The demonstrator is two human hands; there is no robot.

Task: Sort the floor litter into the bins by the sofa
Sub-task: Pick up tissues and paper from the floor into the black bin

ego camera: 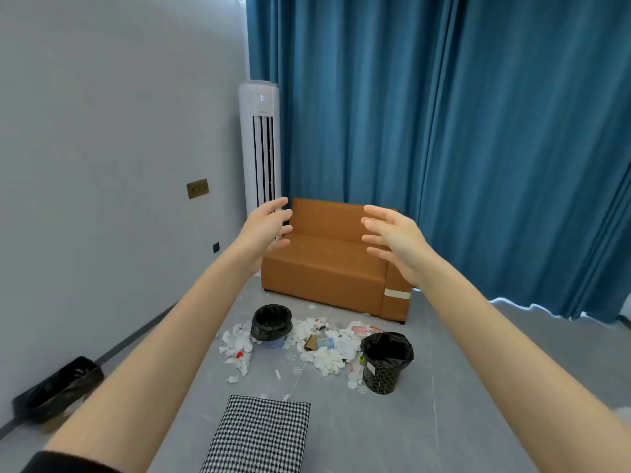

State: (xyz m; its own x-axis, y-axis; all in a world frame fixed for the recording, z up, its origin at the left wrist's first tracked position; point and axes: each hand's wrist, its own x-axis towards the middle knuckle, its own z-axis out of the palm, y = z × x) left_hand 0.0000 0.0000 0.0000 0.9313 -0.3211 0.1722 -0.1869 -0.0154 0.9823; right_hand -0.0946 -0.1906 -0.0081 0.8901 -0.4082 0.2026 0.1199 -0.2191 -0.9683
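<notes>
Both my arms stretch forward at chest height. My left hand and my right hand are open with spread fingers, palms facing each other, holding nothing. Far below them, litter of white tissues, wrappers and a brown card piece is scattered on the grey floor in front of an orange sofa. A blue bin with a black liner stands at the left of the mess. A black mesh bin with a black liner stands at the right.
A houndstooth cushion lies on the floor close to me. A third black-lined bin sits against the left wall. A white tower air conditioner and blue curtains stand behind the sofa.
</notes>
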